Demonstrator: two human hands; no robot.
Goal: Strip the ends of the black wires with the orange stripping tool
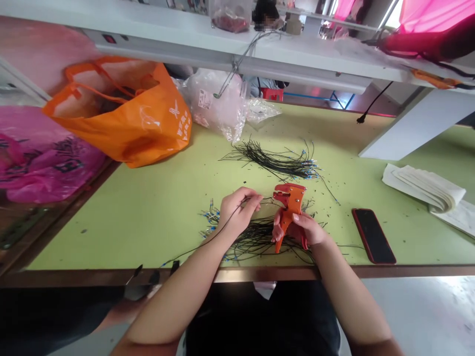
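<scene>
My left hand pinches a thin black wire near one end. The wire trails back over the forearm side to a blue tip near the table's front edge. Its pinched end points right, toward the jaws of an orange and red wire stripper. My right hand is wrapped around the stripper's handles, holding it upright with the jaws facing left. Under both hands lies a loose bundle of black wires with blue tips at the left. Beyond the stripper is another bundle of black wires, its blue tips at the right.
A phone and folded white cloth or paper lie to the right. An orange bag, a pink plastic bag and clear plastic bags sit at the left and back. A white shelf crosses above, with a support panel.
</scene>
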